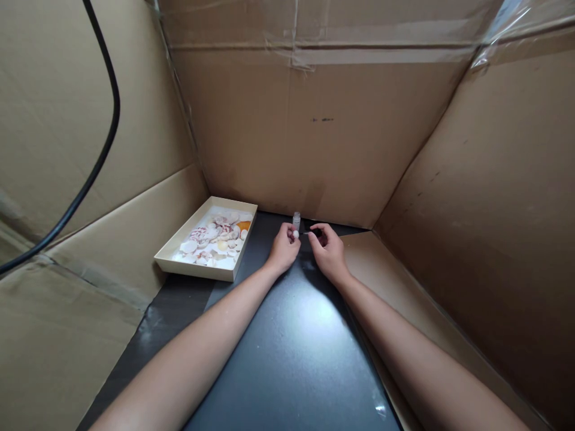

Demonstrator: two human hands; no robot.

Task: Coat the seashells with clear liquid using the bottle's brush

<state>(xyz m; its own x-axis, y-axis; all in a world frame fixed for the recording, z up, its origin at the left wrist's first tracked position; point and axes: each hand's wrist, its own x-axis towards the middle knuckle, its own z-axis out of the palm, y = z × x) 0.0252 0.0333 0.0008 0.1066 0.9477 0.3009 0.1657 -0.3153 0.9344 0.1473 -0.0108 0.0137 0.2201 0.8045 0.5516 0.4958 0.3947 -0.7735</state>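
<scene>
My left hand [283, 246] is closed around a small clear vial [296, 220] that stands up between its fingers; a small white shell [296, 234] sits at the fingertips just under the vial. My right hand [327, 248] is pinched shut on a thin dark tool, perhaps a small brush [308, 233], whose tip points left towards the vial. Both hands meet over the far end of a black mat [287, 335]. A cream tray [202, 266] holding several white, pink-flecked and orange seashells [215, 236] lies to the left of my left hand.
Cardboard walls [314, 137] enclose the work area on the left, back and right. A black cable [96, 161] hangs across the left wall. A cardboard flap [372, 263] lies beside the mat on the right.
</scene>
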